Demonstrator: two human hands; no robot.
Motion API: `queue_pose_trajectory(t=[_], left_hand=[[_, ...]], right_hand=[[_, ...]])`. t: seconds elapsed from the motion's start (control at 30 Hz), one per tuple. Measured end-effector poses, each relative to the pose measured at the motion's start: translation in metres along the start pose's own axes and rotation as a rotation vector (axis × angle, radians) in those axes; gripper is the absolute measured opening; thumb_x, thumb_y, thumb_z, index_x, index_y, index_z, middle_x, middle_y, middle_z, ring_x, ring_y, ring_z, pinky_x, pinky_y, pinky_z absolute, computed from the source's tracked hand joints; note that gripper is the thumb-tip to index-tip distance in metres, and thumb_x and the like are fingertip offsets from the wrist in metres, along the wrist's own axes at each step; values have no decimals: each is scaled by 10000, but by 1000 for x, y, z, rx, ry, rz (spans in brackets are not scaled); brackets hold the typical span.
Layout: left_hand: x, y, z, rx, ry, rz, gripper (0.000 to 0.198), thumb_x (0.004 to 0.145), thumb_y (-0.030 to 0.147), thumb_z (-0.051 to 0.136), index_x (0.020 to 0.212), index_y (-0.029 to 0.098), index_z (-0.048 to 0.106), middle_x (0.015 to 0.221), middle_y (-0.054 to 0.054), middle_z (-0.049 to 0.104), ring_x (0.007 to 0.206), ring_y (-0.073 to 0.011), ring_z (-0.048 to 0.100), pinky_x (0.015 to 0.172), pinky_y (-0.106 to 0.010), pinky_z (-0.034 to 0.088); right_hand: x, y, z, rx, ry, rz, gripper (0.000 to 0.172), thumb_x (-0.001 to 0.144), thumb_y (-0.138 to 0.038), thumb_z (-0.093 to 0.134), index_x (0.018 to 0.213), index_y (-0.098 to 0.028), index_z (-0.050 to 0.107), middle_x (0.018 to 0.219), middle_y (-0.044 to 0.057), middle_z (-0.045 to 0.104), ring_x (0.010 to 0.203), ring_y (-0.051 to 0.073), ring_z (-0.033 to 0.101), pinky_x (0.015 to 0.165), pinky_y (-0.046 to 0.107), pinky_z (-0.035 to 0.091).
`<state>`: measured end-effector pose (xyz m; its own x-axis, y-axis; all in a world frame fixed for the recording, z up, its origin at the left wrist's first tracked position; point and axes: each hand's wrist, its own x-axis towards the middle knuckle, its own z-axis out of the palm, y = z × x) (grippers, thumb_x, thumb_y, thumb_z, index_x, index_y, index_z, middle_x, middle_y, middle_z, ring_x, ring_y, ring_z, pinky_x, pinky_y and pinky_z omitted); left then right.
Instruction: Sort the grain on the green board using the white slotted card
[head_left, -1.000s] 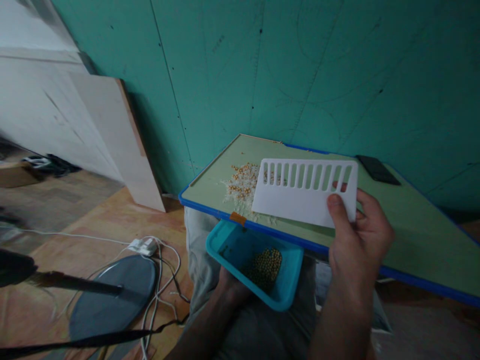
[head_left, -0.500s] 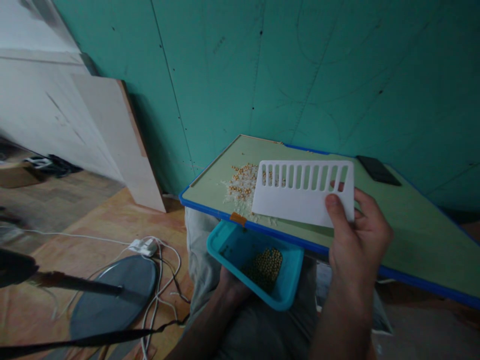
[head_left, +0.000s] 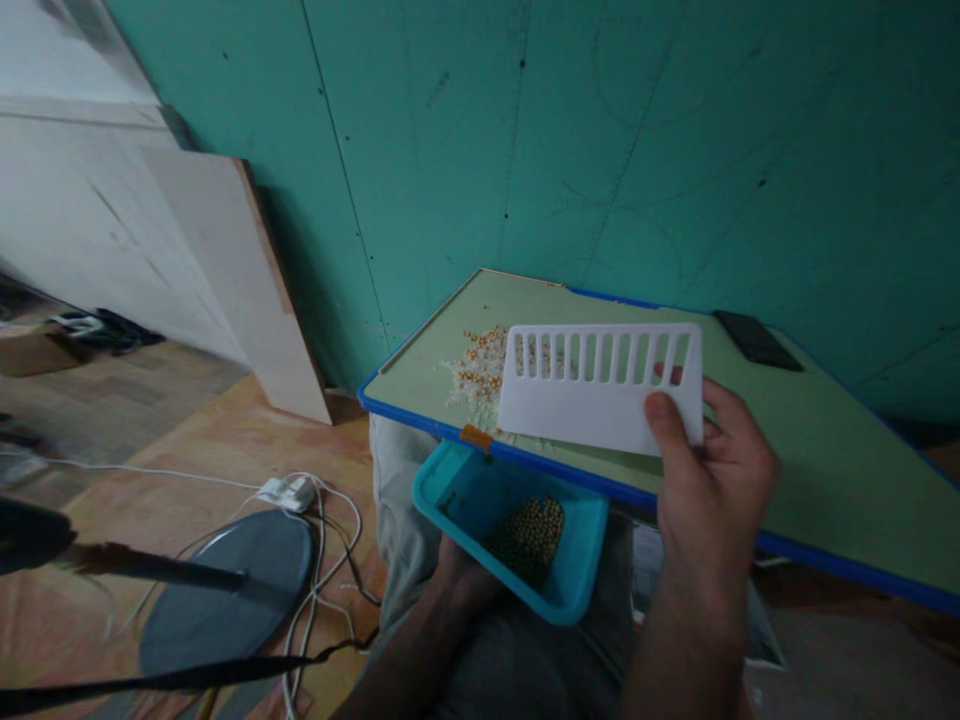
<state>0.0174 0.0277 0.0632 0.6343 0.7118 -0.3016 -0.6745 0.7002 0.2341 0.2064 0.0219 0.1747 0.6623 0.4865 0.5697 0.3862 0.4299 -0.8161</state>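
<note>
In the right hand [head_left: 716, 470]: clamped between thumb and fingers at its right end, a white slotted plate [head_left: 574, 410], smooth, flat and rectangular, with a row of long rounded slots along the upper edge. Tilted up over the near part of the tabletop [head_left: 825, 470]; contact with the surface impossible to tell. Under the blue tub [head_left: 457, 475]: left hand [head_left: 465, 575], largely hidden, finger closure impossible to tell. Inside the tub, below the table edge: small round tan beads [head_left: 538, 530], heaped toward the right. Behind and left of the plate, partly visible through the slots: golden beads mixed with pale translucent granules [head_left: 476, 385]. On the blue table edging: orange tape [head_left: 475, 436]. Farther right: flat black slab [head_left: 757, 340]. Beyond: matte green wall panel [head_left: 450, 130] with faint, illegible printed marks and dark fastener dots.
</note>
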Motion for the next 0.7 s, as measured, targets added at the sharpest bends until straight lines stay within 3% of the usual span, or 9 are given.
queue_pose_trajectory(t=[0.13,0.37,0.5,0.6,0.7], left_hand=[[0,-1,-8,-85,100,-18,650,1224,580,419,1251,218,959,1174,-160,968,1528,-384,794,1400,-609,539],[2,0,-11,-81,115,-24,637,1209,592,425,1237,245,959,1076,-141,961,1474,-420,824,1381,-633,562],[3,-2,-15,-87,122,-25,641,1199,587,439,1269,210,953,1125,-168,965,1501,-440,807,1358,-641,581],[5,-3,-23,-101,84,-45,600,1182,575,499,1279,197,954,1207,-181,966,1516,-450,793,1342,-633,592],[9,-3,-35,-111,-26,-51,520,1135,523,608,1328,180,950,1224,-194,964,1476,-437,815,1333,-608,599]], right_hand=[[0,0,0,18,0,-3,439,896,-588,1071,1178,-275,946,1107,84,951,853,262,868,852,462,772],[1,-1,0,38,2,-5,407,888,-559,1076,1160,-286,946,1128,79,956,856,265,873,818,449,769],[1,-2,0,54,-17,-10,397,895,-552,1076,1164,-290,946,1089,77,951,850,269,874,813,452,769],[1,-1,0,58,-17,0,412,899,-564,1072,1177,-287,944,1101,78,952,881,276,884,830,460,773],[1,0,-1,61,-24,1,421,897,-565,1076,1181,-282,947,1070,64,945,857,262,870,873,468,774]])
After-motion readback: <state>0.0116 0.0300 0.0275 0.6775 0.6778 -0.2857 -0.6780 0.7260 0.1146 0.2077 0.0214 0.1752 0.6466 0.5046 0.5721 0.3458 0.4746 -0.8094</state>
